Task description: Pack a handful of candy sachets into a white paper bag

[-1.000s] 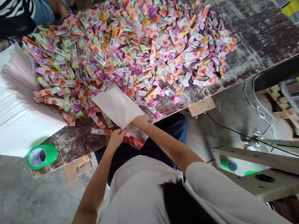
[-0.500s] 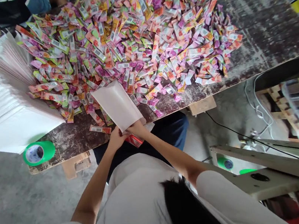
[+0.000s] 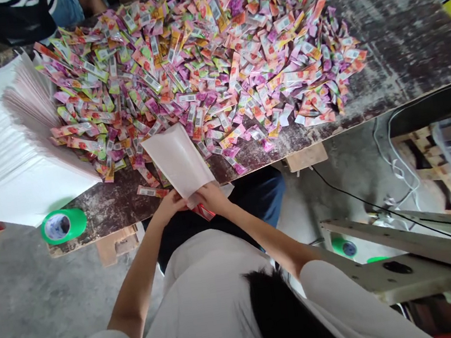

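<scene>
A flat, pinkish-white bag (image 3: 177, 159) slants over the table's near edge, its far end lying against the heap of small candy sachets (image 3: 211, 75). My left hand (image 3: 170, 206) pinches the bag's near left corner. My right hand (image 3: 212, 198) is closed on the near right part of it, the fingertips partly hidden. Just below both hands, above my lap, a shiny red packet (image 3: 203, 212) shows; I cannot tell whether the fingers touch it. One loose sachet (image 3: 151, 191) lies beside my left hand.
A tall stack of white bags (image 3: 2, 151) stands on the table's left end. In front of it sits a roll of green tape (image 3: 64, 225). Another person (image 3: 66, 9) is at the far left. A metal frame (image 3: 418, 270) stands at my right, near cables on the floor.
The view has shifted slightly, so the stack and tape appear a little further right. Both hands keep hold of the bag, with my right fingers slightly shifted on its near edge.
</scene>
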Demonstrator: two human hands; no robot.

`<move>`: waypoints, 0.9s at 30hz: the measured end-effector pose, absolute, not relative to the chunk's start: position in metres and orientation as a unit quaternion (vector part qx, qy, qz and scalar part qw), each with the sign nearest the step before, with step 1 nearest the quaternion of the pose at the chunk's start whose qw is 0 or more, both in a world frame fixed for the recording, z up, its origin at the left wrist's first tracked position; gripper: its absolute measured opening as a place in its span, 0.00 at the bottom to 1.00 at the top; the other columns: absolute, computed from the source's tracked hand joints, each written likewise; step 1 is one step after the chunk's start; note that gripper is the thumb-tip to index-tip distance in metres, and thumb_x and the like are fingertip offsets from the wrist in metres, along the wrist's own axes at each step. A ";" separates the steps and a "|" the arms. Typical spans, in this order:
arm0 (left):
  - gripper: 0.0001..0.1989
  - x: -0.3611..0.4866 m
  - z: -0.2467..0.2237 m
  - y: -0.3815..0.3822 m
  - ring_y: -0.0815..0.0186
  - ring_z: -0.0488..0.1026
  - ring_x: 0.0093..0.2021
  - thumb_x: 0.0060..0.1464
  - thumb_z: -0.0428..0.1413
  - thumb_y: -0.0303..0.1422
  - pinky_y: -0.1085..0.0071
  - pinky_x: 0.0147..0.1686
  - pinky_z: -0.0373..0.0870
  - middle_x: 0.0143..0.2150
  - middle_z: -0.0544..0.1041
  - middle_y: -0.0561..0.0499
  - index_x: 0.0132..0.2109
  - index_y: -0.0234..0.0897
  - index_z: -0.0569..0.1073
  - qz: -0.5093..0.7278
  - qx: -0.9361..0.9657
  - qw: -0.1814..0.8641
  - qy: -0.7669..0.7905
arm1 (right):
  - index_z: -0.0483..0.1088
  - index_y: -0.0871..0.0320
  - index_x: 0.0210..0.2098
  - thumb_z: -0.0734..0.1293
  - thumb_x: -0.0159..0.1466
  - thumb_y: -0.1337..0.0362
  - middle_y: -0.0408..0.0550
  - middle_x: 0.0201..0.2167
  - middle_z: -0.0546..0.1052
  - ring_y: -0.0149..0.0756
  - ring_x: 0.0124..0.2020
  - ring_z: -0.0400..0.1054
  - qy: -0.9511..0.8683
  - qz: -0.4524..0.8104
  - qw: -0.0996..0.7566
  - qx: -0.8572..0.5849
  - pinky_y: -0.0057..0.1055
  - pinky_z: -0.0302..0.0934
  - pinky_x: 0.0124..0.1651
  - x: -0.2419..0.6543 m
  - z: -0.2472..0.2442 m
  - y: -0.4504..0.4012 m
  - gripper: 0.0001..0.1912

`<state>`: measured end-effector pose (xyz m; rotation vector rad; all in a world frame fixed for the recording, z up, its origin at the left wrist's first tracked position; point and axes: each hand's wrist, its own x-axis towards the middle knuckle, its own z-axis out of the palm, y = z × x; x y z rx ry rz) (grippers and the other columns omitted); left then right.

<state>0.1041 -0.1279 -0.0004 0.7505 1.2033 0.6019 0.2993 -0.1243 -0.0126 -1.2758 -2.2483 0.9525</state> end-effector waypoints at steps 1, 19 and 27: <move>0.31 0.104 -0.001 -0.126 0.59 0.78 0.36 0.38 0.67 0.48 0.61 0.39 0.75 0.36 0.80 0.47 0.45 0.33 0.74 0.281 0.318 0.708 0.564 | 0.73 0.63 0.48 0.63 0.68 0.66 0.58 0.47 0.74 0.44 0.50 0.67 -0.812 0.334 0.193 -0.438 0.39 0.62 0.54 0.302 -0.015 -0.132 0.12; 0.23 0.086 0.013 -0.129 0.52 0.76 0.45 0.52 0.57 0.42 0.55 0.48 0.73 0.44 0.80 0.41 0.52 0.33 0.75 0.239 0.505 0.373 0.741 | 0.74 0.54 0.31 0.62 0.63 0.73 0.57 0.27 0.74 0.40 0.28 0.70 -0.748 0.308 -0.166 -0.564 0.35 0.60 0.32 0.537 -0.001 -0.212 0.11; 0.45 0.078 0.032 -0.112 0.57 0.45 0.73 0.45 0.47 0.19 0.51 0.70 0.34 0.73 0.51 0.44 0.71 0.37 0.51 -0.019 0.909 0.227 0.350 | 0.65 0.59 0.61 0.61 0.67 0.65 0.60 0.63 0.66 0.49 0.65 0.59 -0.856 0.188 0.032 -0.480 0.46 0.57 0.64 0.435 0.009 -0.133 0.23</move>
